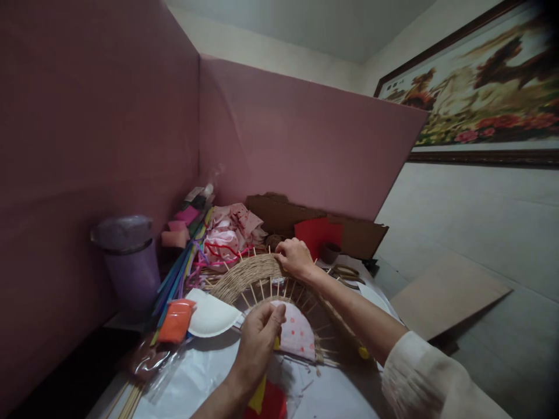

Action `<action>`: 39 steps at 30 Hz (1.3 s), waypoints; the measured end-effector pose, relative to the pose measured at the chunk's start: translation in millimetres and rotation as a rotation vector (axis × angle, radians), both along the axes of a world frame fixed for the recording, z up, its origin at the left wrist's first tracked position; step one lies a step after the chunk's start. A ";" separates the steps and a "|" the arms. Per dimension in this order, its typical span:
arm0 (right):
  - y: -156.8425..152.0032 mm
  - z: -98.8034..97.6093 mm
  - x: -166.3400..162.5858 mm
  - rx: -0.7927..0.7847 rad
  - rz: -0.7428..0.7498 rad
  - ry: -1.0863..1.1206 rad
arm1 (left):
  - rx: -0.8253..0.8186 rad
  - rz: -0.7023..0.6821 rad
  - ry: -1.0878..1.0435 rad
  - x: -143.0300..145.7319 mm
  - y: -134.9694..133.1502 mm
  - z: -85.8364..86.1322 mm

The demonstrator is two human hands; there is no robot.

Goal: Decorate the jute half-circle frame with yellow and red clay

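Note:
A fan-shaped piece [244, 276] of brown twine woven over thin wooden sticks stands in front of me, its stick ends poking out along the curved top. At its centre is a white half-round panel [299, 334] with red dots. My right hand [297, 257] reaches over the top of the arc, its bent fingers gripping the woven band. Closed in a pinch, my left hand [259, 337] is at the inner edge beside the dotted panel; what its fingertips hold is hidden. Something yellow [258, 397] shows below that hand.
On the left are a purple bin [133, 273], an orange packet [177, 321], a white half plate [212, 314] and coloured strips. Pink fabric [238, 224], red sheets [317, 235], a small dark cup [331, 252] and scissors [347, 272] lie behind. Pink partitions [297, 134] enclose the table.

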State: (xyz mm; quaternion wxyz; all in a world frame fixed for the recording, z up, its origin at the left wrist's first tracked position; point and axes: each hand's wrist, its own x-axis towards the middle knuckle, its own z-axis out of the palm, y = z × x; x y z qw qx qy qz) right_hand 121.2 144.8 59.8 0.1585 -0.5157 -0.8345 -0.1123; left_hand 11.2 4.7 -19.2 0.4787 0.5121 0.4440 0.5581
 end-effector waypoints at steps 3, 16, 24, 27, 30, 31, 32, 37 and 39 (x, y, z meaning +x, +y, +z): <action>2.4 -0.7 1.4 -0.006 -0.004 0.001 | 0.009 -0.004 -0.002 -0.1 -0.2 -1.2; 6.7 2.8 12.0 -0.033 -0.034 0.069 | -0.002 -0.007 0.009 -0.8 0.2 -0.2; 6.7 -0.4 7.5 -0.057 -0.018 0.090 | 0.017 0.002 0.036 -1.3 -1.1 -0.1; 9.2 -1.0 6.8 -0.079 -0.009 0.106 | 0.018 0.004 0.049 -1.3 -1.0 -0.9; 11.1 -0.6 7.4 -0.098 -0.009 0.124 | 0.023 0.004 0.058 -0.9 0.1 -1.8; 11.2 -0.3 7.5 -0.103 -0.012 0.130 | 0.025 0.005 0.061 -0.7 0.5 -2.0; 11.1 0.1 7.4 -0.107 -0.017 0.135 | 0.026 0.004 0.064 -0.6 0.9 -2.3; 9.7 0.7 4.5 -0.106 -0.040 0.168 | 0.030 0.005 0.063 -1.0 1.0 -2.6; 10.3 0.6 3.9 -0.103 -0.034 0.186 | 0.026 0.001 0.061 -1.5 0.6 -2.3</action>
